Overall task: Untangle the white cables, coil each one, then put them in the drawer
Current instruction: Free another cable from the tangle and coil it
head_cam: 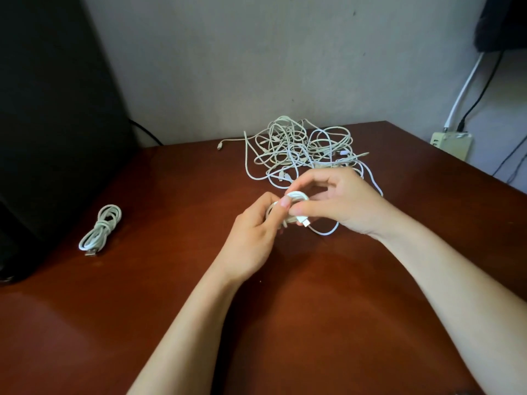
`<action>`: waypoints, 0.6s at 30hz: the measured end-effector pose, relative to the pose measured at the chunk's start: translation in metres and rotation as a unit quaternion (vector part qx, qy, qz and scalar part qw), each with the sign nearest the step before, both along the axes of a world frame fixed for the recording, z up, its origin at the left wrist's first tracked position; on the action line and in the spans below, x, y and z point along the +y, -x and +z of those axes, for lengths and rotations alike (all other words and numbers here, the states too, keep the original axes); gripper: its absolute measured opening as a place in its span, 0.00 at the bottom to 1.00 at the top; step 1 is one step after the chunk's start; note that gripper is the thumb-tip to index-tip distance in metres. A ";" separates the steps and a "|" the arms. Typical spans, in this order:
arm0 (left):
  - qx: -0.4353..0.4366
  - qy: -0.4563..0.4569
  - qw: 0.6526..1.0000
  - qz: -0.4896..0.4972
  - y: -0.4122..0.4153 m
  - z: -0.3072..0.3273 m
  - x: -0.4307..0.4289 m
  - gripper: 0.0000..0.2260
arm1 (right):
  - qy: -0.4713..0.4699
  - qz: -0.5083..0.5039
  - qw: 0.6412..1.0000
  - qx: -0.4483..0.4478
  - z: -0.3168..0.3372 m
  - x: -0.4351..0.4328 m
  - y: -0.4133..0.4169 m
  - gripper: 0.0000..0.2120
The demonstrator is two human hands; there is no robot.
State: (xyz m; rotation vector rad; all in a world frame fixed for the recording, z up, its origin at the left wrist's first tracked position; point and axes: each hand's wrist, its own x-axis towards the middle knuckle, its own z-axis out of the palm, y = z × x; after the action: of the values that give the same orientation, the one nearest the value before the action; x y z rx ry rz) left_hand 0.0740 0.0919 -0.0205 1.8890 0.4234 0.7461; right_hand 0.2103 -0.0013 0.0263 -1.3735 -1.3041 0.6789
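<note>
Both hands raised above the middle of the reddish-brown table [119, 323], meeting over one white cable. Left hand [253, 235] closed around a small coil of white cable [296, 196], thumb pressed on top of the loops, fingers curled beneath. Right hand [342, 201] pinching the same coil from the other side, thumb and forefinger clamped near a white connector plug [305, 221] that sticks out just below the fingertips. One slack loop of that cable [325, 232] hanging under the right palm, touching or nearly touching the tabletop; cannot tell which. Behind the hands, toward the far edge, a loose tangle of white cables [296, 146] spread on the surface, one strand trailing off to the left with a plug end [219, 146] close to the far edge, another strand curving past the right hand's knuckles. Near the left edge, well apart from the hands, a finished coiled cable [99, 229] lying flat, wrapped round its middle, USB plug pointing toward the near side. At the left, a large black object [48, 124] standing against the table's left side. Beyond the far right corner, a pale wall outlet box [453, 143] with white and black cords plugged in. No drawer in view.
</note>
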 end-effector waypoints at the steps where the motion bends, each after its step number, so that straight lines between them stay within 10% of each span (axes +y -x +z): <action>1: 0.004 -0.004 1.000 0.004 0.000 0.000 0.001 0.16 | -0.001 0.008 1.000 -0.001 -0.001 0.000 0.000 0.10; 18: -0.068 0.062 0.992 0.087 0.002 0.009 -0.006 0.17 | 0.025 -0.115 0.992 -0.040 -0.005 0.004 0.015 0.05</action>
State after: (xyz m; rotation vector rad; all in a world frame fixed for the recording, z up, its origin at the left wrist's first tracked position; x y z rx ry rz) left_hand 0.0721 0.0855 -0.0113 1.6876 0.5404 0.9373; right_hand 0.1949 0.0030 0.0217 -1.5767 -1.1743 0.5059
